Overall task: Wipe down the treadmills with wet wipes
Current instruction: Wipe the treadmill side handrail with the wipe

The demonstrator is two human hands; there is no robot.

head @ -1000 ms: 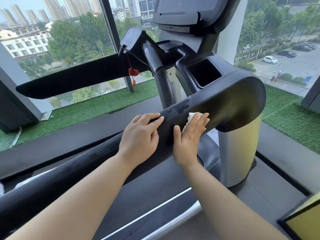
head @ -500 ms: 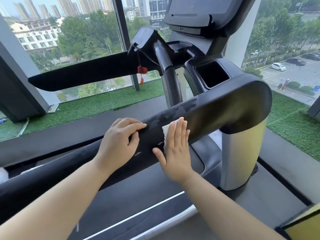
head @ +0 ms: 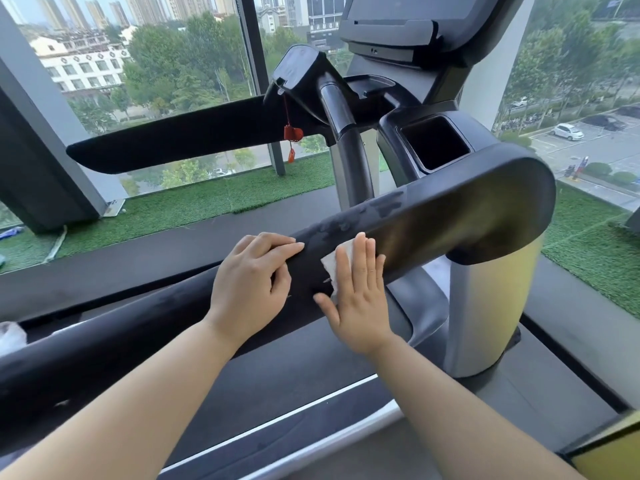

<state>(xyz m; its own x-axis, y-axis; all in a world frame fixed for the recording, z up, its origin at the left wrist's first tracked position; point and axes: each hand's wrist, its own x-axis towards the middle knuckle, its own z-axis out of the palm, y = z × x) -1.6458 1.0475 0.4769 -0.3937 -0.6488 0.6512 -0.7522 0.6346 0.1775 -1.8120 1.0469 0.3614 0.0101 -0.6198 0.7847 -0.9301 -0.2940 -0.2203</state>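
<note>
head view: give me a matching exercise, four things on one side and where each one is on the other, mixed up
Column A
1. wet wipe
2. left hand
3. red safety clip
4. cup holder

Column B
a. hangs on a cord from the console
b. rests bare on the handrail, left of the wipe
c. pressed flat under the right hand
d. dark recess beyond the handrail's curved end

Pairs: 1-c, 2-b, 3-a, 4-d
</note>
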